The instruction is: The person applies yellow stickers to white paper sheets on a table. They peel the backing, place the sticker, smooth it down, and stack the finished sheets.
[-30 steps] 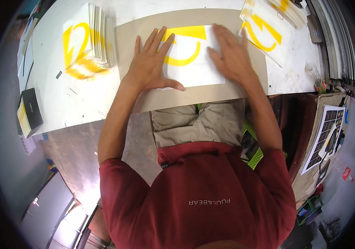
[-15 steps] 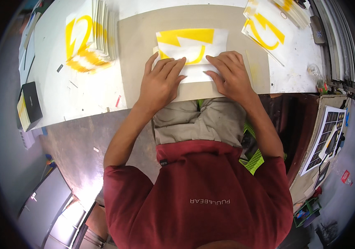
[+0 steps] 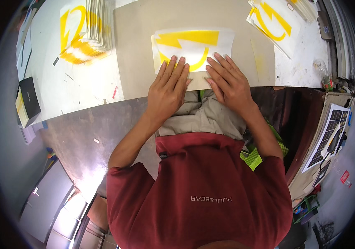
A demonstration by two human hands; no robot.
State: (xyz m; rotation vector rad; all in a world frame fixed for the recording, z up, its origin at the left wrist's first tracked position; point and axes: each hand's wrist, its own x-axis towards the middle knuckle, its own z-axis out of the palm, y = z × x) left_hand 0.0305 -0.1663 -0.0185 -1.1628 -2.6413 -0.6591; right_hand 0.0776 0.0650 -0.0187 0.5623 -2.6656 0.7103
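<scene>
A white sheet of paper [image 3: 185, 50] with a bold yellow design lies flat on a grey-brown board [image 3: 156, 16] at the table's near side. Another pale layer shows along its left and right edges, so it looks doubled over. My left hand [image 3: 169, 89] rests palm down, its straight fingertips on the sheet's near left part. Opposite it, my right hand [image 3: 230, 86] lies the same way on the near right part, thumb out to the side. Both hands are open and grip nothing. My fingers hide part of the near edge.
Stacked sheets with yellow print [image 3: 99, 25] stand at the far left. More printed sheets [image 3: 270, 23] lie at the far right, near a clear plastic bottle [image 3: 321, 70]. A black box [image 3: 29, 96] sits at the left corner. Metal bars [image 3: 345, 45] run along the right side.
The white strip at the sheet's near side, earlier between my bent fingers and thumbs, no longer shows. My fingers have straightened and flattened onto the paper. The view has shifted slightly.
</scene>
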